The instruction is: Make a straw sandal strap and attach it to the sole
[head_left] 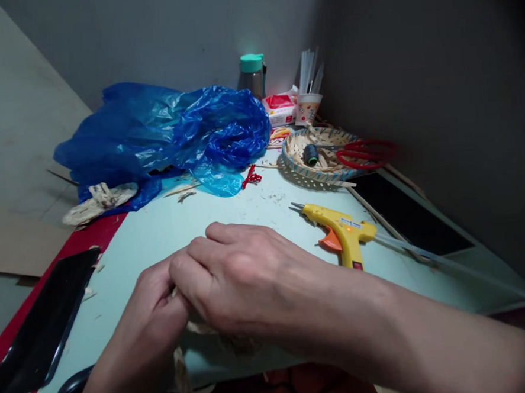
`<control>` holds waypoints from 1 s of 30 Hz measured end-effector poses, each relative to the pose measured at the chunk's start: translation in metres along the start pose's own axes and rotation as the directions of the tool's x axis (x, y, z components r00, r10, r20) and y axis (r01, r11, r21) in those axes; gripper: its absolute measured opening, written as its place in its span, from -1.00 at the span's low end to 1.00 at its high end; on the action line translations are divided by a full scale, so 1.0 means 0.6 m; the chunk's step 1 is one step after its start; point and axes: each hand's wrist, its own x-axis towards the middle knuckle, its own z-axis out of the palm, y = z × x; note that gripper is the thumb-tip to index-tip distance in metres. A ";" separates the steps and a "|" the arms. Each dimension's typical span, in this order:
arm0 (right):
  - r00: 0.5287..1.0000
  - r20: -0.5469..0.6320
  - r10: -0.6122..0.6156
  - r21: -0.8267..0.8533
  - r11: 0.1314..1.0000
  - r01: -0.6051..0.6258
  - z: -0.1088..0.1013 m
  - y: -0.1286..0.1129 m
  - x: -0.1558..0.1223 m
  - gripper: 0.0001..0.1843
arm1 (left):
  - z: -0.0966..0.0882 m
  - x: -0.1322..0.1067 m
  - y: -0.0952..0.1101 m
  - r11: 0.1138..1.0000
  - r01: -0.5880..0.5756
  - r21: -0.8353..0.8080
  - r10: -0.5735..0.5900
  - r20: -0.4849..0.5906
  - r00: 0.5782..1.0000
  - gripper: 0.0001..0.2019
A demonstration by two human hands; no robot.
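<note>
My left hand (149, 313) and my right hand (236, 278) meet over the near edge of the pale green table (166, 226). Both are closed, fingers pinched together around a pale dried husk strip (199, 329), mostly hidden under my right hand. A loose end of the strip (182, 373) hangs down below the table edge. A yellow glue gun (340, 230) lies just right of my right hand, nozzle pointing left.
A crumpled blue plastic bag (165, 131) fills the back left, dried husks (98, 200) beside it. A woven basket (320, 154) holds red scissors (366, 153) and a thread spool (310, 154). A bottle (253, 75), paper cup with sticks (308, 105), red string (251, 177) and black tray (39, 329) are around.
</note>
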 end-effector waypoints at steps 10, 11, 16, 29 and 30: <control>0.962 -0.249 0.113 0.108 0.990 -0.089 0.036 0.004 -0.031 -0.82 | -0.042 0.010 -0.031 0.977 -0.149 0.154 0.146 0.036 0.989 -0.74; 0.960 -0.241 0.142 0.140 0.984 -0.110 0.039 0.006 -0.033 -0.86 | -0.048 0.016 -0.036 0.973 -0.146 0.176 0.141 0.041 0.989 -0.73; 0.934 -0.093 0.344 0.317 0.900 -0.300 0.046 0.009 -0.045 -0.95 | -0.051 0.035 -0.060 0.886 -0.203 0.417 0.223 0.000 0.975 -0.68; 0.804 -0.171 0.569 0.659 0.673 -0.336 0.077 0.003 -0.073 -0.81 | -0.001 0.014 -0.089 0.879 -0.223 0.421 0.080 0.331 0.940 -0.71; 0.804 -0.149 0.575 0.667 0.659 -0.348 0.075 0.003 -0.073 -0.81 | 0.000 0.010 -0.087 0.891 -0.205 0.406 0.060 0.342 0.938 -0.70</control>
